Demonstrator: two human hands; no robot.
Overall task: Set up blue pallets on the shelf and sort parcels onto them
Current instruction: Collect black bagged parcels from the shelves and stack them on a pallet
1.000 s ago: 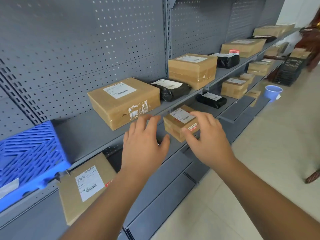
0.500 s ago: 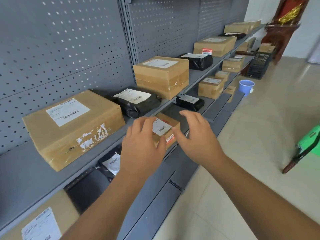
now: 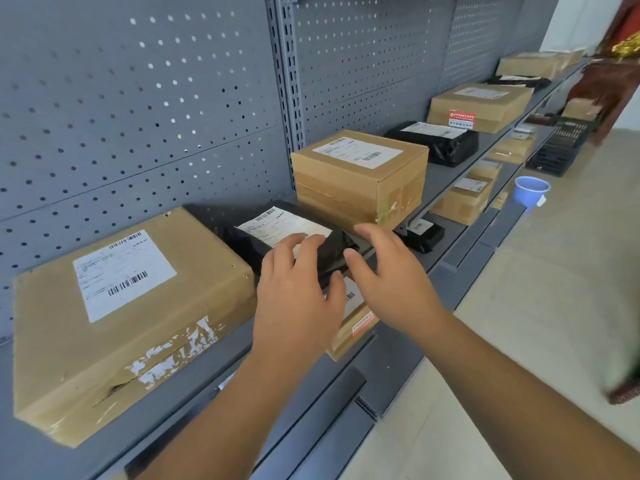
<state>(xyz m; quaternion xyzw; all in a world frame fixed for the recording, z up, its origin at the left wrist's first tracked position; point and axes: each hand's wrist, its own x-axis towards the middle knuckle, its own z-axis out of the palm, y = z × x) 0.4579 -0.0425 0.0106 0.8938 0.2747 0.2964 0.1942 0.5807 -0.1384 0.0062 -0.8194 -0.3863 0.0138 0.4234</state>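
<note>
A black plastic-wrapped parcel (image 3: 277,233) with a white label lies on the grey upper shelf (image 3: 446,174) between two cardboard boxes. My left hand (image 3: 298,289) hovers over its near edge with fingers spread, holding nothing. My right hand (image 3: 388,275) is beside it on the right, also open, fingers reaching toward the parcel's right end. Under my hands a small cardboard box (image 3: 353,327) sits on the lower shelf, mostly hidden. No blue pallet is in view.
A large torn cardboard box (image 3: 131,306) sits left of the black parcel, a taller box (image 3: 360,174) right of it. More boxes and black parcels line both shelves toward the far end. A blue bucket (image 3: 531,190) and a black crate (image 3: 561,147) stand on the floor.
My view has swung right along the shelf, and the blue pallet has left the frame. Both hands have risen from the small lower-shelf box to the black parcel on the upper shelf.
</note>
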